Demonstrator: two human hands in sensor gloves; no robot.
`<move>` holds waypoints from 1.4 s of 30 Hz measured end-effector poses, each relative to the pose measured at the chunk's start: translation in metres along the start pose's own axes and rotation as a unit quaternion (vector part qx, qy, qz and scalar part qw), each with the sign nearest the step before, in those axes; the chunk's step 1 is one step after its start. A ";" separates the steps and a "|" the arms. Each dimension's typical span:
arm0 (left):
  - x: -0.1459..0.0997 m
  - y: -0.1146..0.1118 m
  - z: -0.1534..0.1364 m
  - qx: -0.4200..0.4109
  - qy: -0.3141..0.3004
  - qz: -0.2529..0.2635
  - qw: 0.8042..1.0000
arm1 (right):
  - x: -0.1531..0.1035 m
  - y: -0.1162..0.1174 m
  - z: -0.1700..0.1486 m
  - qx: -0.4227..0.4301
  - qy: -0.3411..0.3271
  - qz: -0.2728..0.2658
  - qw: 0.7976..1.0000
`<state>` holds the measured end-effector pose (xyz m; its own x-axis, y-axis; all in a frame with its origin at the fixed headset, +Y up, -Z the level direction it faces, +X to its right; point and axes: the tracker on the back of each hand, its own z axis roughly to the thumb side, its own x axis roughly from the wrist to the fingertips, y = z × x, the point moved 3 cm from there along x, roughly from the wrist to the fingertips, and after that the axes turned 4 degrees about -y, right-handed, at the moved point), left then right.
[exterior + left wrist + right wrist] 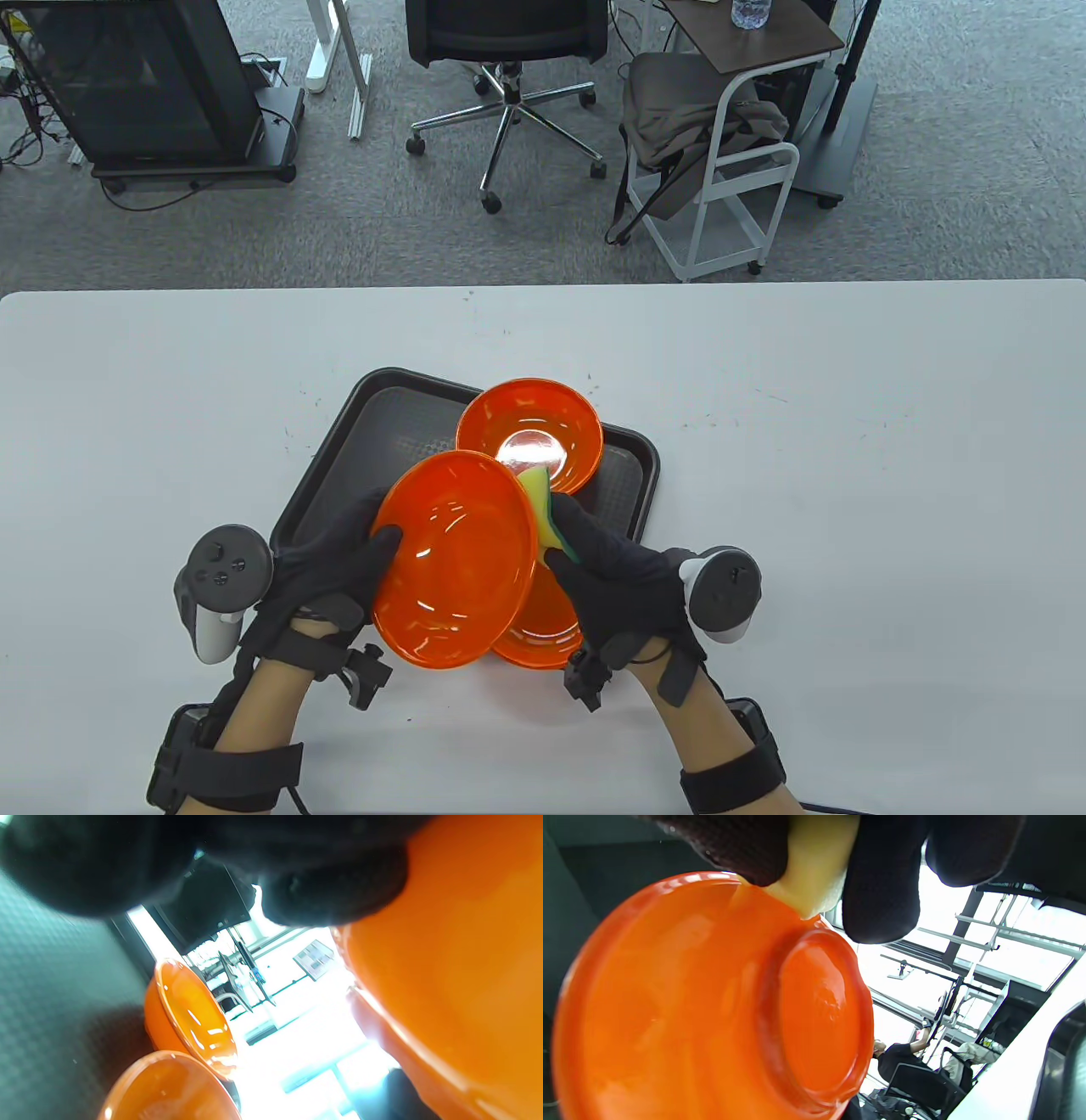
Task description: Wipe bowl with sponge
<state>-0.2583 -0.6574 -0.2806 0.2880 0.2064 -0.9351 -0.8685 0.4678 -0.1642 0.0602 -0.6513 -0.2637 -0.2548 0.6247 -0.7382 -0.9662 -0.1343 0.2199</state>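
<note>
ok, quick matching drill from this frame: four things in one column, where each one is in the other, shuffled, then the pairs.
Things:
1. sponge
2. tilted bowl
3. far bowl
4. tray

Places:
A. flat on the white table, under the bowls
B. gripped at its rim by the left hand
C. upright on the tray's far side
D. pinched in the right hand, against the tilted bowl's outer side

Pairs: 1-D, 2-B, 3-C, 4-A
</note>
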 end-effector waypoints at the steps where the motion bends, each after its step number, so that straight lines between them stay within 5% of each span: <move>1: 0.000 -0.003 0.002 0.000 -0.007 -0.005 1.000 | 0.000 0.001 -0.001 0.018 0.003 -0.002 1.000; 7: 0.001 -0.021 0.013 0.013 -0.032 -0.053 0.998 | -0.001 0.014 -0.009 0.071 0.026 0.016 0.997; 16: 0.000 -0.035 0.029 0.019 -0.073 -0.061 0.995 | -0.003 0.042 -0.016 0.085 0.060 0.090 0.991; 32: -0.006 0.004 0.020 0.036 -0.056 0.102 0.993 | -0.009 0.087 -0.013 0.144 0.104 0.220 0.959; 42: -0.011 0.048 -0.013 0.043 0.005 0.199 0.979 | -0.008 0.073 -0.012 0.157 0.107 0.162 0.968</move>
<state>-0.3083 -0.6485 -0.2818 -0.0713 0.3790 -0.9226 -0.8740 0.4221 0.2409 -0.0091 -0.6751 -0.2495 -0.5776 0.4113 -0.7052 -0.7833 -0.0360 0.6206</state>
